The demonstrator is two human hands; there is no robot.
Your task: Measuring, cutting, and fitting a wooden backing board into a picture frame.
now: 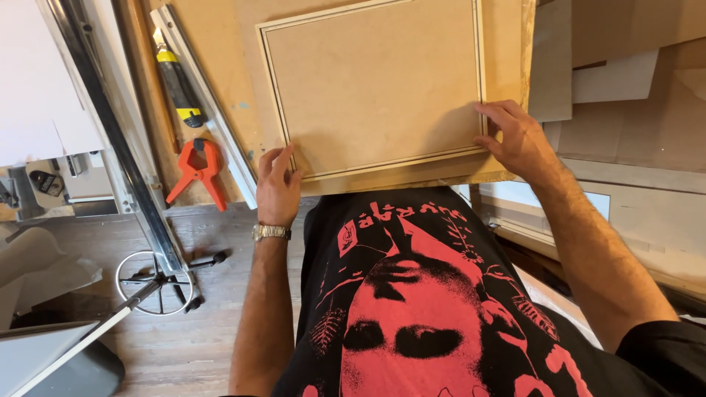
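Brown fibreboard makes up the backing board (371, 88), which is taken as the landmark for everything else. Nearest the camera, a black shirt with a red print (419, 309) is seen below the board's near edge. The left hand (277, 187), with a metal wristwatch (271, 232) on it, is laid at the board's near left corner, its fingers (283, 158) spread slightly and pressed flat on the surface, not closed round anything. The right hand (518, 140) is set at the board's near right corner, fingers (494, 114) apart and hooked over the right edge. The board is thus held between both hands, neither clearly nearer, and it extends away from the fingers toward the far side; its long axis runs left to right. It lies flat within a thin pale frame outline on the wooden counter (220, 44). To the left of the board, an orange spring clamp (197, 170) is seen, then a metal straightedge (202, 95), and farther off a yellow and black utility knife (176, 81). To the right of the board, cardboard sheets (625, 73) are stacked.
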